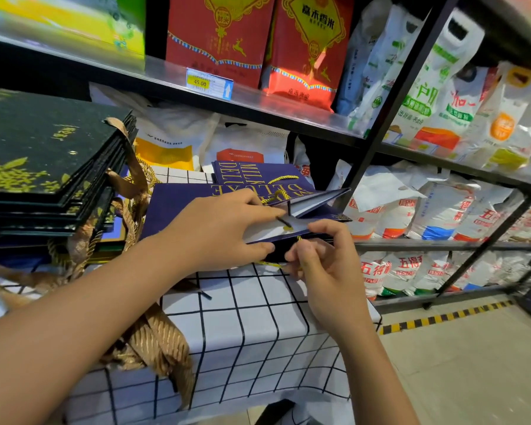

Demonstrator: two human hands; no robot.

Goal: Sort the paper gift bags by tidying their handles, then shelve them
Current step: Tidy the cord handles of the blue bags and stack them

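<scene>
Where gold "MILK DELUXE" shows, left hand [224, 228] holds navy bag [178, 204], apparently.

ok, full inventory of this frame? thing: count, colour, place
navy gift bags: at least two, navy with gold text, on the table by the hands
gold cord handle: yellow-gold, on the rear navy bag
black gift bags: a stack, black with gold leaves, table left
checked tablecloth: one, white with black grid
red boxes: two, upper shelf
rice sacks: many, mostly white, shelves right
price tag: one, yellow and blue, shelf edge
left hand: holds the open navy bag
right hand: fingers pinch a yellow cord
</scene>
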